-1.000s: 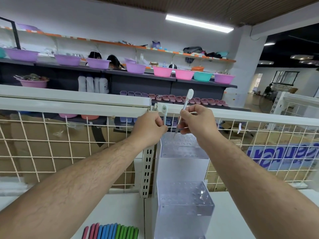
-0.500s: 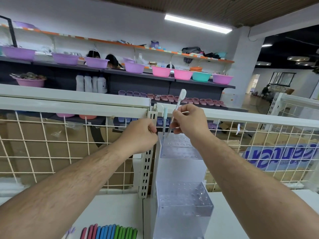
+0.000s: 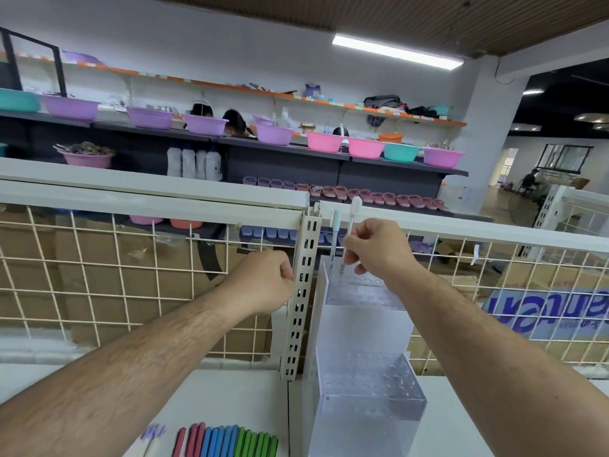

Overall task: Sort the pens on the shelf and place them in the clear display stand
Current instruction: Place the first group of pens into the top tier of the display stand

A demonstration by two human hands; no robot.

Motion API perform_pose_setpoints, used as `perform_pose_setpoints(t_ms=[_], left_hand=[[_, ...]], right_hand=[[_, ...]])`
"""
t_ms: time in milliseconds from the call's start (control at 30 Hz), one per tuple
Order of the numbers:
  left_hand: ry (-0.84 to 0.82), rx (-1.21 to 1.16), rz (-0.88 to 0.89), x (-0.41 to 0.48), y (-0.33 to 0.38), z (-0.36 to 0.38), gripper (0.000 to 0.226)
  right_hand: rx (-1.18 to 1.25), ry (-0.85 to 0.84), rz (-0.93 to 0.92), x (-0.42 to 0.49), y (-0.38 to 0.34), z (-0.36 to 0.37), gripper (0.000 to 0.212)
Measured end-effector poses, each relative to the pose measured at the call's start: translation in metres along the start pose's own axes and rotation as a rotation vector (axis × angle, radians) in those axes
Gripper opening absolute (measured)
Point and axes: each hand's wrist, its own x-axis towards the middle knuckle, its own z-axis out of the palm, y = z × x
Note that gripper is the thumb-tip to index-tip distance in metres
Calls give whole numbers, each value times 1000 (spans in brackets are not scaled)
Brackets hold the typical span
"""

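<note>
- Head view: right hand (image 3: 375, 249) pinches a white pen (image 3: 351, 225) upright, tip just over the top tier of the stand (image 3: 362, 291), beside a second pen (image 3: 335, 232) standing there.
- Left hand (image 3: 263, 282) is curled; I cannot tell whether it holds anything.
- Next, likely: align the tip with a hole, then lower.

Two pens (image 3: 335, 237) (image 3: 352, 222), one clear stand (image 3: 361, 328)

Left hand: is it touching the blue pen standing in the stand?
Apart. The head view shows the slotted post between the left hand and the blue pen; the right hand holds the white pen.
</note>
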Motion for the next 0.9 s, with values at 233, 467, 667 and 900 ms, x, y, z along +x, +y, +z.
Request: perform_pose_setpoints(t_ms=[233,467,667,900], left_hand=[[-20,-17,-10,-6,-2,2,16],[-37,-26,-4,-9,-4,3,13],[-25,27,0,-8,-1,8,14],[-30,13,24,-11,6,18,9]], right_hand=[[-93,13,-58,1,5,0,9],[-185,0,-47,-3,11,4,11],[-270,-22,-44,-11,6,-2,14],[-459,19,-166,-37,2,-12,14]])
